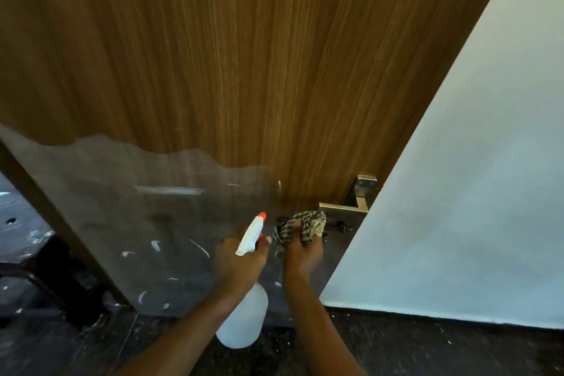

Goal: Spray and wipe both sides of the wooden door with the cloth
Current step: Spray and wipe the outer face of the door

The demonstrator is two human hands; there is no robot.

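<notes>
The wooden door point(244, 70) fills most of the view, brown above and covered by a dull grey film with white paint marks on its lower part. My left hand point(236, 264) grips a white spray bottle point(244, 314) with an orange nozzle tip pointing up at the door. My right hand point(303, 253) holds a bunched checked cloth point(305, 227) against the door, just below the metal lever handle point(345, 207).
A white wall point(473, 192) stands close on the right of the door. The dark speckled floor point(396, 351) runs along the bottom. Left of the door edge is a dark opening with a dusty floor point(18, 223).
</notes>
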